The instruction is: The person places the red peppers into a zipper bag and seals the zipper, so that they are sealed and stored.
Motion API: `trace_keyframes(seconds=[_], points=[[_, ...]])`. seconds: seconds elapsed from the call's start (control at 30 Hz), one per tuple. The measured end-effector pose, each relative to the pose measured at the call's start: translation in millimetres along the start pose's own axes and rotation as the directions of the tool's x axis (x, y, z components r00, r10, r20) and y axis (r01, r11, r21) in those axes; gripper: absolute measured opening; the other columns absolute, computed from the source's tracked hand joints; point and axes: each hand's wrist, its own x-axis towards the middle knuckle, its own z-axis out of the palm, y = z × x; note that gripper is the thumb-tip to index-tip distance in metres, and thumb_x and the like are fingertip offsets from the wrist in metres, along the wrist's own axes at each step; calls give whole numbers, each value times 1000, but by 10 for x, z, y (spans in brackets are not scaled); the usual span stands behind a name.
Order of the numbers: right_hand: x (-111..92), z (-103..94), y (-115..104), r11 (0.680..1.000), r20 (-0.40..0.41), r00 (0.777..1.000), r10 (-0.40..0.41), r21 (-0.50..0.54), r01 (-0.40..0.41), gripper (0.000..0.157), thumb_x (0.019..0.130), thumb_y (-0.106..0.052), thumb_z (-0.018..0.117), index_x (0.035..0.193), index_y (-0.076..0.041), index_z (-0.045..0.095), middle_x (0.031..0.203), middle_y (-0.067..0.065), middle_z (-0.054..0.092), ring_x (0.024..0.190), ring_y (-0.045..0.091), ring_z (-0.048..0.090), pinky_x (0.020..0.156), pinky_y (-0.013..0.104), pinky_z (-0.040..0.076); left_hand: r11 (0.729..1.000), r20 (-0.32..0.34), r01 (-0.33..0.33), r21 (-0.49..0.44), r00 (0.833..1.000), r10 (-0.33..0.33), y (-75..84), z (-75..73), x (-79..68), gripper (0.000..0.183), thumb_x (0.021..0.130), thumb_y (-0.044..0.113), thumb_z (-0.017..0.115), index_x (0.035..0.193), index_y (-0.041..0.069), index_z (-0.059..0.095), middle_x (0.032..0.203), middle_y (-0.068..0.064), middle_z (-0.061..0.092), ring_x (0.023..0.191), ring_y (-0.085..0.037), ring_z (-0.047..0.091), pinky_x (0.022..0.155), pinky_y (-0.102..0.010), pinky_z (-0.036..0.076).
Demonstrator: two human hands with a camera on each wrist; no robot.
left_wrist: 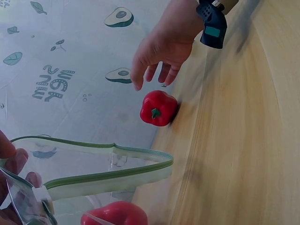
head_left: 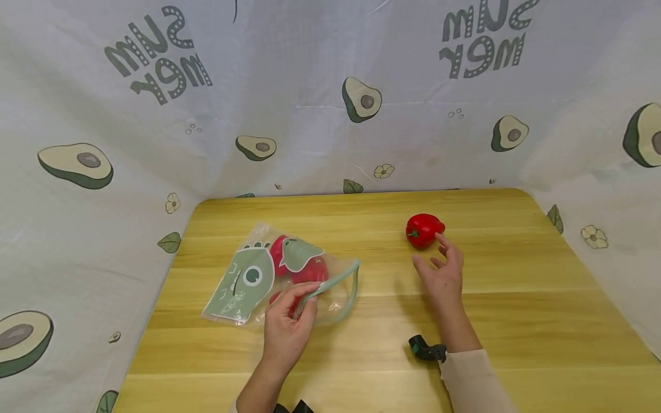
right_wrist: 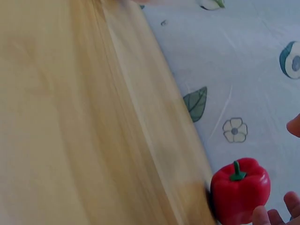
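With thumb and fingers my left hand (head_left: 290, 327) pinches the green-edged rim of a clear zip bag (head_left: 245, 287), which lies on its side with a green cartoon monster print. Its mouth gapes toward the right. Red items (head_left: 312, 272) show through the plastic; in the left wrist view one looks like a smooth, rounded red pepper (left_wrist: 119, 213). A red bell pepper (head_left: 422, 230) with a green stem rests on the table at the back right. My right hand (head_left: 445, 278) reaches toward it, fingers spread and loosely bent, and the left wrist view shows a small gap between them.
The wood-grain table (head_left: 516, 321) ends at the back against a white curtain (head_left: 310, 63) printed with avocados, leaves and lettering. A black wrist camera (head_left: 426, 349) sits on the right wrist above a pale sleeve (head_left: 475, 378).
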Motion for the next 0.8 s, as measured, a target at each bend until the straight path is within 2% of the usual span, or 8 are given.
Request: trace_keyframes(seconds=[0.2, 0.37, 0.5, 0.63, 0.8], points=[[220, -30, 5, 998, -9, 1000, 23, -61, -23, 82, 92, -26, 75, 160, -23, 29, 163, 13, 21, 148, 39, 31, 120, 57, 36, 1000, 3, 24, 5, 1000, -24, -3, -1, 5, 30, 85, -11, 72, 106, 9, 77, 104, -6, 78, 95, -13, 72, 89, -17, 57], [361, -40, 16, 995, 22, 999, 24, -96, -22, 87, 92, -29, 76, 161, -23, 25, 167, 12, 15, 149, 40, 28, 121, 56, 34, 1000, 9, 25, -2, 1000, -25, -5, -2, 8, 28, 86, -10, 71, 106, 9, 77, 104, -6, 78, 95, -13, 72, 88, -20, 58], [448, -40, 55, 993, 47, 999, 11, -121, -5, 87, 91, -26, 76, 162, -23, 25, 169, 10, 10, 150, 42, 29, 123, 56, 32, 1000, 11, 28, 2, 1000, -28, -3, -5, 12, 29, 86, -11, 71, 106, 9, 77, 103, -6, 78, 95, -13, 72, 88, -20, 58], [533, -17, 91, 988, 55, 998, -4, -155, 12, 86, 92, -25, 76, 161, -21, 26, 169, 11, 10, 154, 41, 22, 124, 61, 26, 999, 15, 34, -2, 999, -34, -4, -6, 14, 31, 85, -13, 71, 106, 9, 77, 103, -6, 78, 95, -14, 72, 89, -20, 58], [629, 21, 114, 989, 57, 998, 22, -147, -14, 87, 92, -25, 75, 162, -22, 24, 169, 10, 10, 155, 39, 18, 123, 65, 23, 1000, 15, 31, 2, 999, -31, -9, -5, 18, 33, 84, -14, 70, 106, 9, 77, 103, -6, 78, 95, -14, 71, 89, -17, 57]])
